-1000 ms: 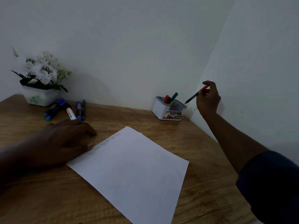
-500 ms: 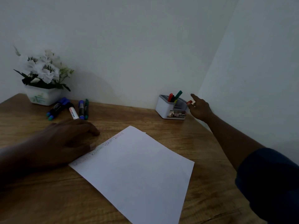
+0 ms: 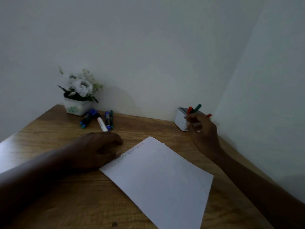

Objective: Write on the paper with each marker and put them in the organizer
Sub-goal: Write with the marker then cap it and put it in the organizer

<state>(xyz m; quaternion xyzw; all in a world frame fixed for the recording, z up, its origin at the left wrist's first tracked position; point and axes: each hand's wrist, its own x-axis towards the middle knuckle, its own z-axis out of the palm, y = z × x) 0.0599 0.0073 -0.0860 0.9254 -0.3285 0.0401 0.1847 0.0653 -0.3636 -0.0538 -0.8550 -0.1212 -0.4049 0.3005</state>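
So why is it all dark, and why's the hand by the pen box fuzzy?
Head view: the light is dim, so the left hand looks almost black; the right hand beside the white plastic organizer is smeared by blur, so what it holds is unclear; the writing on the white paper sheet is too faint to read.

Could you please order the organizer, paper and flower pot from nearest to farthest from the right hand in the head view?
1. Organizer, beside the right hand, back right.
2. Paper, in the middle.
3. Flower pot, back left.
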